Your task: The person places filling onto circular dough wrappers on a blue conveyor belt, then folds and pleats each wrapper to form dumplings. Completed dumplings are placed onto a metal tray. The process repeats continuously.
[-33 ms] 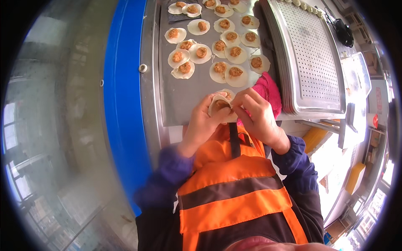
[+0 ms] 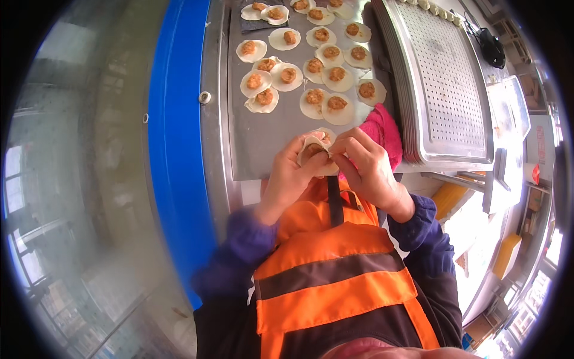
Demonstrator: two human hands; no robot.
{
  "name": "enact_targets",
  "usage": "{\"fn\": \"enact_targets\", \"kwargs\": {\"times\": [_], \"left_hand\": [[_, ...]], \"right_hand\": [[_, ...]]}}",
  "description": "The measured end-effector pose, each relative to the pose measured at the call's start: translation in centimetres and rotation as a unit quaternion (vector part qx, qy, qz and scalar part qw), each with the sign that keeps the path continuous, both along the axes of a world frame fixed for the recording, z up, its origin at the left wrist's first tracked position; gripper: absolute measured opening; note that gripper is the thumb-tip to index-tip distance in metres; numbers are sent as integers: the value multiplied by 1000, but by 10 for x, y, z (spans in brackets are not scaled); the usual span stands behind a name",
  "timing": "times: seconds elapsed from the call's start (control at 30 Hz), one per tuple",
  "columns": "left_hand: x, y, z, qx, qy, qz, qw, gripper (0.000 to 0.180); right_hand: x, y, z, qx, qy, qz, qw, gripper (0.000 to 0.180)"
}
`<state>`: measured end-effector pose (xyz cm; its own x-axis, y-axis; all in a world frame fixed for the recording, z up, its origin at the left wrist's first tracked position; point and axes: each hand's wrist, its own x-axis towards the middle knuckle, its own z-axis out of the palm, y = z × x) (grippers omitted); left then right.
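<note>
Close to the near edge of the metal table (image 2: 272, 140), a partly folded dumpling (image 2: 312, 145) is held between both hands. My left hand (image 2: 289, 182) cups its round of dough from the left, with the thumb over the brown filling. At its right side, my right hand (image 2: 373, 173) pinches the dough rim between thumb and fingers. Just behind the fingers lies another wrapper with filling (image 2: 327, 133), partly hidden. Farther back, several flat round wrappers (image 2: 338, 110) bear lumps of orange-brown filling, some overlapping.
A pink cloth (image 2: 385, 134) lies right of my right hand. Beside it rises a stack of perforated metal trays (image 2: 442, 84), with small white pieces along the top one's far edge. A black cabled object (image 2: 491, 48) sits beyond. A blue strip (image 2: 176, 119) borders the table's left.
</note>
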<state>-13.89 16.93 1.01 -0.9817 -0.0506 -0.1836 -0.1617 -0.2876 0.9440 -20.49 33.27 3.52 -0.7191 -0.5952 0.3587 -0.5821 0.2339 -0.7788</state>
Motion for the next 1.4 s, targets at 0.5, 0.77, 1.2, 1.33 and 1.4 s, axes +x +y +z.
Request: {"fn": "enact_targets", "kwargs": {"times": [0.5, 0.77, 1.2, 1.33, 1.4], "left_hand": [[-1, -6, 8, -92, 20, 0, 996, 32], [-1, -9, 3, -150, 21, -45, 987, 31], [9, -15, 0, 34, -10, -10, 999, 32], [12, -17, 7, -148, 8, -19, 989, 30], [12, -17, 7, -221, 33, -13, 975, 29]], "right_hand": [[-1, -6, 8, 34, 26, 32, 999, 16], [0, -6, 8, 66, 55, 25, 996, 16], [3, -4, 3, 70, 64, 46, 994, 20], [2, -17, 14, 49, 62, 44, 996, 20], [-2, -12, 9, 73, 99, 70, 990, 21]]}}
